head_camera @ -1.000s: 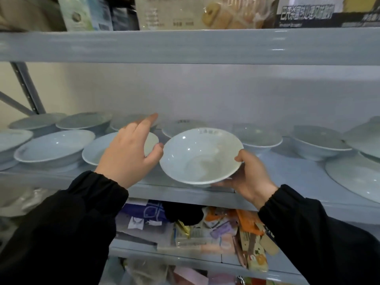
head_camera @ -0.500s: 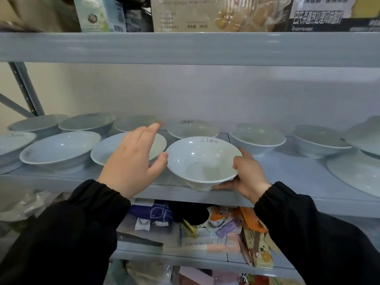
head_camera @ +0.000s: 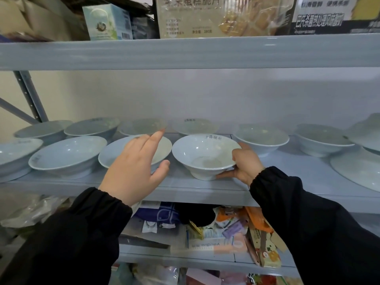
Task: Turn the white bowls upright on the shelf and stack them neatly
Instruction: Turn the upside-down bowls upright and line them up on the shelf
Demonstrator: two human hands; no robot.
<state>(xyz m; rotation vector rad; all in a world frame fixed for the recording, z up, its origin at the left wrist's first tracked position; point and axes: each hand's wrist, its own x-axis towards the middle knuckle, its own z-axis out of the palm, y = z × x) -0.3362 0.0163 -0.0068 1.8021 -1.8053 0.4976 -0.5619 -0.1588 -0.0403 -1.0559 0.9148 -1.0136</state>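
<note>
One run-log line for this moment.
right hand: grips upright bowl by rim | upright bowl: foot on shelf | left hand: empty, in front of neighbouring bowl | stacking: not yet done

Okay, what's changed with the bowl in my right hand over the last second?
The white bowl went from lifted and tilted toward you down to standing upright on its foot at the front of the shelf. Your right hand still grips its right rim. Your left hand stayed open in front of the neighbouring bowl, holding nothing. The other bowls have not moved.
</note>
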